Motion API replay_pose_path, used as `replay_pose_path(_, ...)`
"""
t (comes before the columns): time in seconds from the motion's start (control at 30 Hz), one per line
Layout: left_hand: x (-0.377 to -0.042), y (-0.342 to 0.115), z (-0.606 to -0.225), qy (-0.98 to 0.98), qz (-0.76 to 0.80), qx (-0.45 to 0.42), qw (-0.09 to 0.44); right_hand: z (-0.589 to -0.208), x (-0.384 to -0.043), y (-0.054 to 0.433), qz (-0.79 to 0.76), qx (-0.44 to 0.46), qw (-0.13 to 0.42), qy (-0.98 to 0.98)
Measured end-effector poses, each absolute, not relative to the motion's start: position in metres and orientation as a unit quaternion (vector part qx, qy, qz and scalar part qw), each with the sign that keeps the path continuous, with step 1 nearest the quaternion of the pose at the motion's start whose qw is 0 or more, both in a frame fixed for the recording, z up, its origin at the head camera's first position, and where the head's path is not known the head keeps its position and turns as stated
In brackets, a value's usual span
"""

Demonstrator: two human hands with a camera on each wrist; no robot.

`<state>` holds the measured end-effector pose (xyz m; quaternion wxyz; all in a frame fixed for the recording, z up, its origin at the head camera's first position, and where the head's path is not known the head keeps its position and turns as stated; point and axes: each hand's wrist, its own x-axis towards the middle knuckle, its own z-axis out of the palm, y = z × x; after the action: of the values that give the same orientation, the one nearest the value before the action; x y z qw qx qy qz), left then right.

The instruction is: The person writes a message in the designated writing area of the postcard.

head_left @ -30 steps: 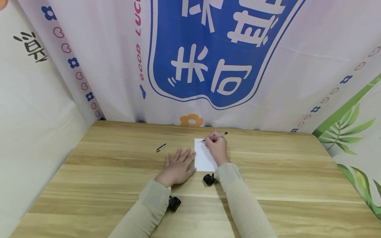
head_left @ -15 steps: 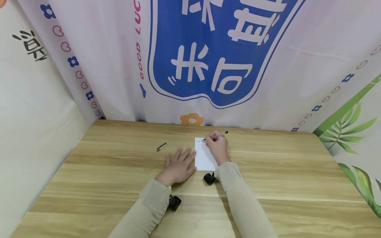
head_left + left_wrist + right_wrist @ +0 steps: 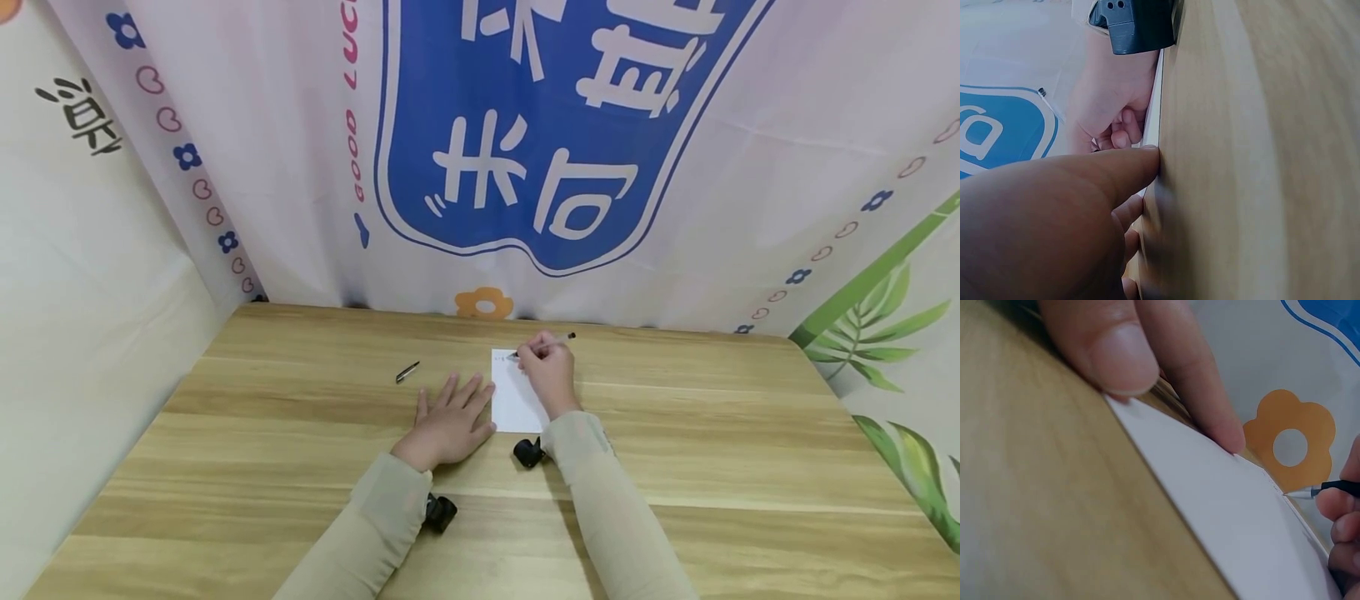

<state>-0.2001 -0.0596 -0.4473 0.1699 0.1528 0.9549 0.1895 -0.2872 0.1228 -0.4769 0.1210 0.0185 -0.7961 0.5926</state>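
A small white sheet of paper [image 3: 513, 404] lies on the wooden table, with a short row of dark marks near its top edge. My right hand [image 3: 550, 372] pinches a pen [image 3: 558, 339] with a clear barrel and black end. In the right wrist view the metal tip of the pen [image 3: 1300, 493] meets the paper [image 3: 1210, 487] near its far edge. Spread flat, my left hand [image 3: 448, 423] rests on the table with thumb and fingertips on the paper's left edge. In the left wrist view its thumb [image 3: 1129, 169] touches that edge.
A black pen cap [image 3: 407, 372] with a clip lies on the table [image 3: 300, 433], left of the paper. Black wrist cameras [image 3: 440, 512] sit at both cuffs. Behind the table hangs a printed curtain [image 3: 300, 208] with a blue sign and an orange flower.
My right hand and the pen have shifted very slightly right along the top line. The left hand holds its place, and the paper lies as before.
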Motion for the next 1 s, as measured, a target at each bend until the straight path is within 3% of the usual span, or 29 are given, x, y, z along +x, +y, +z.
replay_pose_path(1.0,-0.198,-0.059,-0.444,0.953,0.194,0.155,0.172,-0.477,-0.288,0.123,0.592,0.015,0.122,-0.796)
